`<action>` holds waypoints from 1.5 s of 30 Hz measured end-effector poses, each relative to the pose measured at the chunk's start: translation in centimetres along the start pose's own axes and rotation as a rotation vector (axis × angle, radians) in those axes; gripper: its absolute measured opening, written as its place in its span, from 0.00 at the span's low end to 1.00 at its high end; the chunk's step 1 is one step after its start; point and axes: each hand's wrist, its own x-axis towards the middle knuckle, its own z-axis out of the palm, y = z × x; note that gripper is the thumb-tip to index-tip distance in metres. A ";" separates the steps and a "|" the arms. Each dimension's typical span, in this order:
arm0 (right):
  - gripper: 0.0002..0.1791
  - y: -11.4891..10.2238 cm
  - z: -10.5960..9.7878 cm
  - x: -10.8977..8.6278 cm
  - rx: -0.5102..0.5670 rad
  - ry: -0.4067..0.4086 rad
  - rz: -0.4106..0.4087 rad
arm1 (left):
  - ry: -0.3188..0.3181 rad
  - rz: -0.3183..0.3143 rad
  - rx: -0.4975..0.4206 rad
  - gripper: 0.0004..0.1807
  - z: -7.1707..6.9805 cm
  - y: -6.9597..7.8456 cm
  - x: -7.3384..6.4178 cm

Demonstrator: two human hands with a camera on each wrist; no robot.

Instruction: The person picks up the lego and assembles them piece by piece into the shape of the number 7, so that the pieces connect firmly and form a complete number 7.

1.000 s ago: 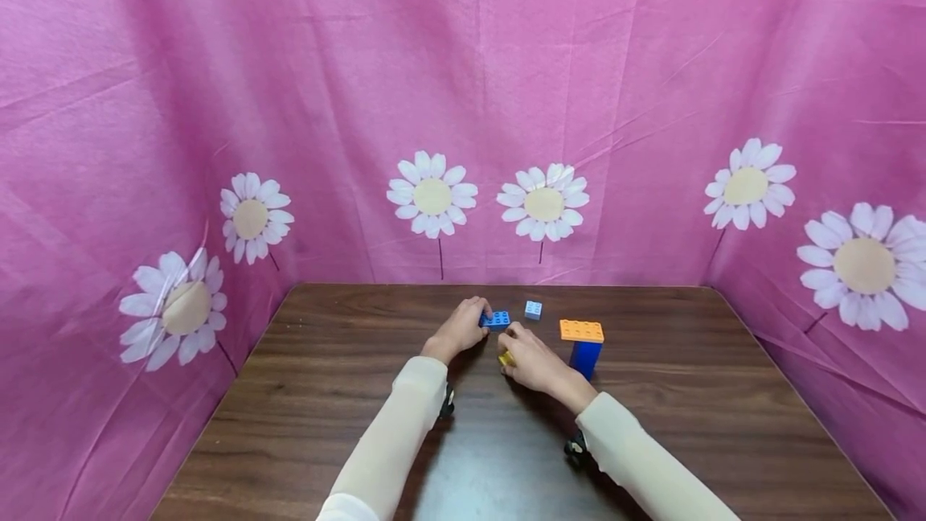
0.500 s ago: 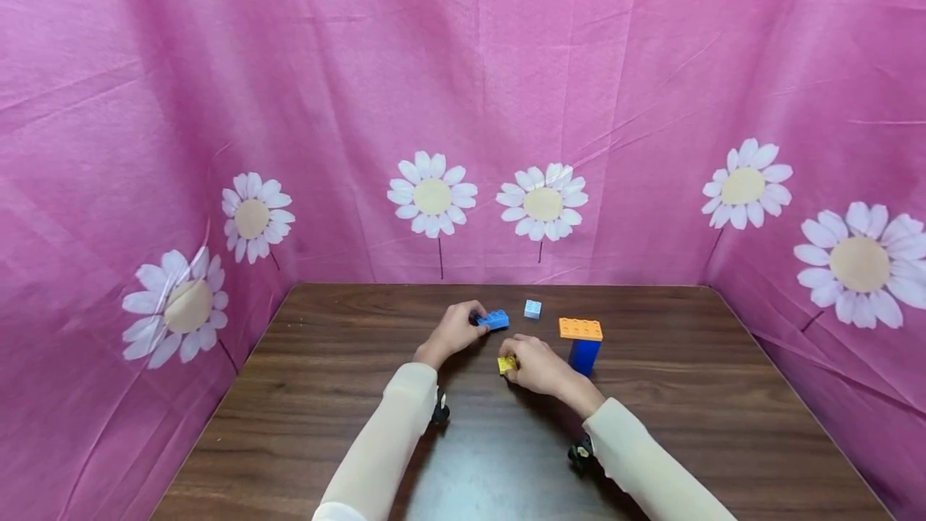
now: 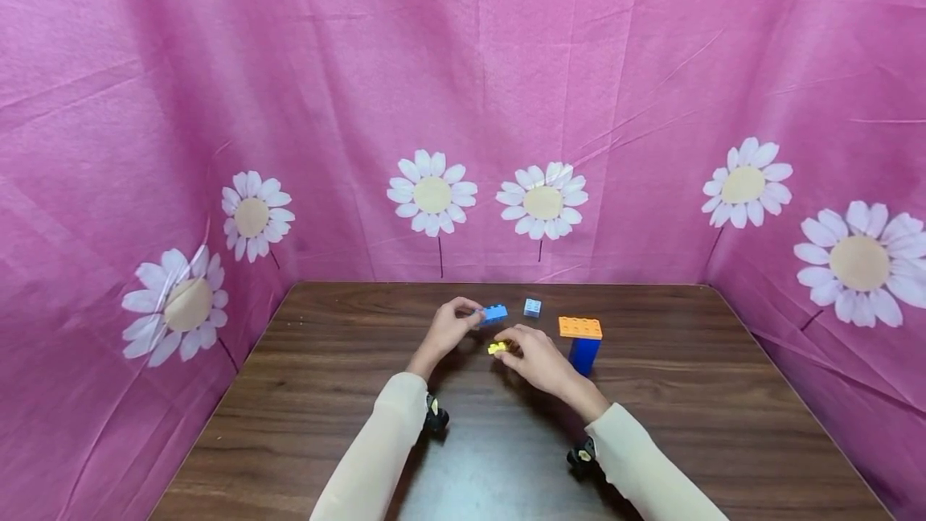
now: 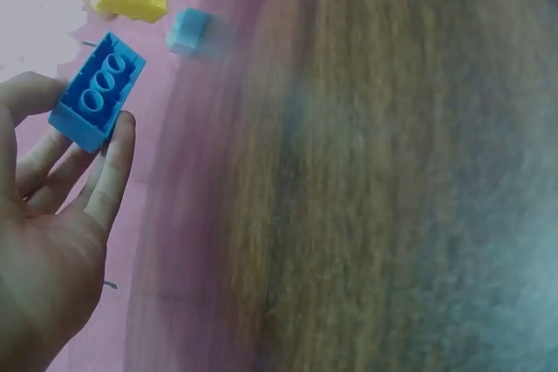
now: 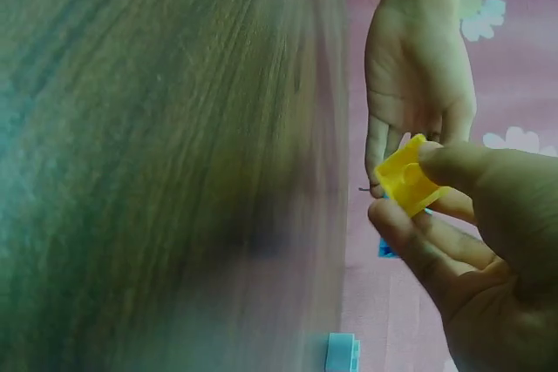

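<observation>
My left hand (image 3: 445, 331) pinches one end of a blue toy building brick (image 3: 495, 313) between thumb and fingers, held off the table. In the left wrist view the hollow underside of that blue brick (image 4: 98, 93) shows, with round tubes inside. My right hand (image 3: 537, 356) pinches a smaller yellow building brick (image 3: 496, 348), nearer to me than the blue one and apart from it. The right wrist view shows the underside of the yellow brick (image 5: 405, 182) between thumb and fingertips; there the blue brick (image 5: 387, 248) is mostly hidden.
A small light-blue brick (image 3: 532, 308) stands on the wooden table (image 3: 325, 392) behind my hands. To the right of my right hand rises a dark-blue brick tower (image 3: 584, 355), topped by an orange brick (image 3: 580, 328). A pink flowered curtain (image 3: 492, 103) encloses the table's back and sides.
My left hand has lifted the blue brick and drawn back slightly left. My right hand has raised the yellow brick, moving it slightly left and away from me. The tower has stayed put.
</observation>
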 end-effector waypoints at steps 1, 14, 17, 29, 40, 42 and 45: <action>0.12 -0.1 -0.1 -0.1 0.014 0.011 0.018 | -0.003 0.005 -0.053 0.12 -0.1 0.1 -0.2; 0.11 -2.0 -1.3 -1.1 0.125 0.176 0.031 | -0.047 0.071 -0.341 0.17 -0.3 1.9 -2.4; 0.11 -2.4 -1.4 -1.1 0.133 0.206 0.042 | -0.048 0.082 -0.354 0.18 -0.2 2.3 -2.8; 0.08 -3.3 -1.4 -1.3 0.153 0.369 0.053 | -0.115 0.140 -0.351 0.18 0.0 3.4 -4.1; 0.08 -3.5 -1.4 -1.4 0.065 0.512 0.098 | -0.178 0.195 -0.302 0.29 0.8 4.5 -4.8; 0.08 -3.6 -1.4 -1.6 0.025 0.523 0.115 | -0.149 0.218 -0.286 0.28 1.1 4.4 -4.7; 0.08 -3.7 -1.5 -1.8 -0.030 0.522 0.146 | -0.113 0.247 -0.255 0.26 1.4 4.4 -4.7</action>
